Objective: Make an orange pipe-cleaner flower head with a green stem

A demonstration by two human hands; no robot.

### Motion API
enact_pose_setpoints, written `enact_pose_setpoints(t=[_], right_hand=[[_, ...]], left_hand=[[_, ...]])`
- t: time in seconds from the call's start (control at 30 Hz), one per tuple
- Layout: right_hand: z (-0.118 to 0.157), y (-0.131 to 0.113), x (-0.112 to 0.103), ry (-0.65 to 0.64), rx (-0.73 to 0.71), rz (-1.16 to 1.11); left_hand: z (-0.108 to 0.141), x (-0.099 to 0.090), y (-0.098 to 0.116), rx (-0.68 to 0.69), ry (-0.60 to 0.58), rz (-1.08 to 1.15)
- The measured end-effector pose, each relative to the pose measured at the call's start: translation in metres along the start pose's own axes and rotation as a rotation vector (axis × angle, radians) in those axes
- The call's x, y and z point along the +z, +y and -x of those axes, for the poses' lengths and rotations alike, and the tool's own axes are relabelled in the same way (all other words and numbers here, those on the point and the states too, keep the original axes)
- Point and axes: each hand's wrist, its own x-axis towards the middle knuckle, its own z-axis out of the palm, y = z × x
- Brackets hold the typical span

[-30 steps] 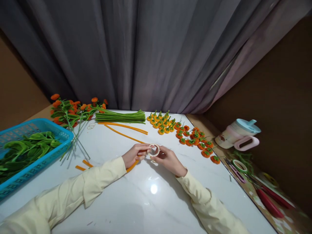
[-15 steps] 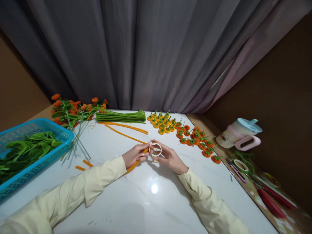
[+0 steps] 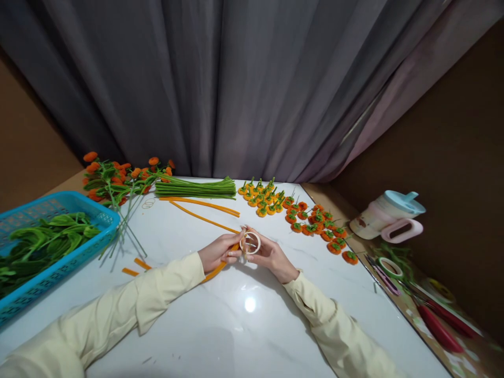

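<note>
My left hand [image 3: 221,253] is closed on orange fuzzy strips [image 3: 214,272], whose lower ends run down past my wrist. Close beside it, my right hand [image 3: 271,256] has its fingers curled round a roll of pale tape [image 3: 259,243], with the fingertips of both hands nearly meeting at the roll's left side. Farther back on the white table [image 3: 189,325] lie more orange strips [image 3: 208,202] and a bundle of green stems [image 3: 197,188]. Two short orange ends [image 3: 140,263] show beyond my left sleeve.
A blue basket [image 3: 84,247] of green leaves is at the left, below orange flowers [image 3: 93,167]. Yellow flower heads [image 3: 261,211] and orange ones [image 3: 309,229] lie back right. A lidded cup [image 3: 388,215], green tape roll [image 3: 390,268] and red-handled tool [image 3: 441,328] are at the right.
My right hand has shifted slightly left with the tape roll, closer to my left fingertips. The pale tape piece hanging below the roll is now less visible.
</note>
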Motion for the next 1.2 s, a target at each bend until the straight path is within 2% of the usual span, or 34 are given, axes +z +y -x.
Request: enact_pose_setpoints(t=[0.67,1.2], right_hand=[[-0.0002,-0.0003,0.0050,0.043,-0.022,-0.025],[-0.0010,0.0013,0.0048,0.098,0.020,-0.046]], left_hand=[[0.0001,0.0000,0.0003,0.024,-0.008,-0.053],[-0.0002,-0.0042,0.0008,0.077,0.016,-0.033]])
